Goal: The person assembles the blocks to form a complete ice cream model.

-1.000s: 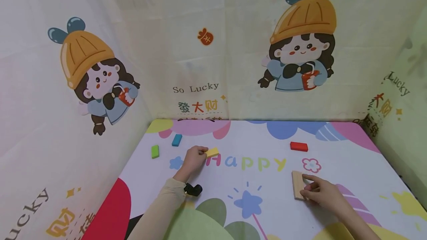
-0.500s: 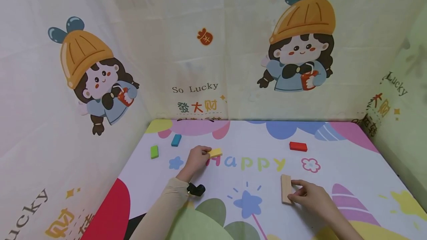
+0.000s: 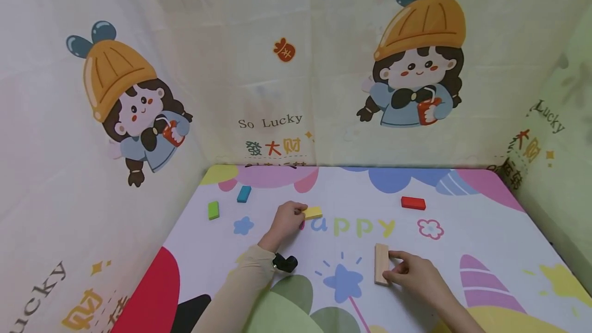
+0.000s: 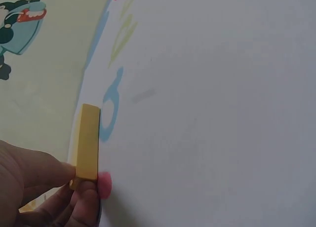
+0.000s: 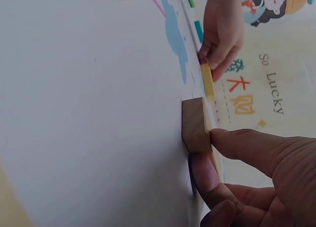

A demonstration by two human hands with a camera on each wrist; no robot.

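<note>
A small yellow block [image 3: 313, 213] is pinched at its left end by the left hand [image 3: 287, 222], over the printed "Happy". In the left wrist view thumb and fingers hold the end of the yellow block [image 4: 88, 143]. Nearer the front, the right hand [image 3: 416, 274] grips the right side of a plain wooden block [image 3: 381, 264], its long side pointing away from the person. The right wrist view shows thumb and fingertips on the wooden block [image 5: 195, 126], with the yellow block [image 5: 207, 81] beyond it. The two blocks stand apart.
At the back left lie a green block [image 3: 213, 210] and a blue block [image 3: 244, 194]. A red block [image 3: 413, 203] is at the back right. Printed cloth walls [image 3: 342, 143] stand around the table's back and sides.
Both hands have moved toward each other: the left hand slid right with the yellow block, and the right hand moved left and slightly nearer with the wooden block.
</note>
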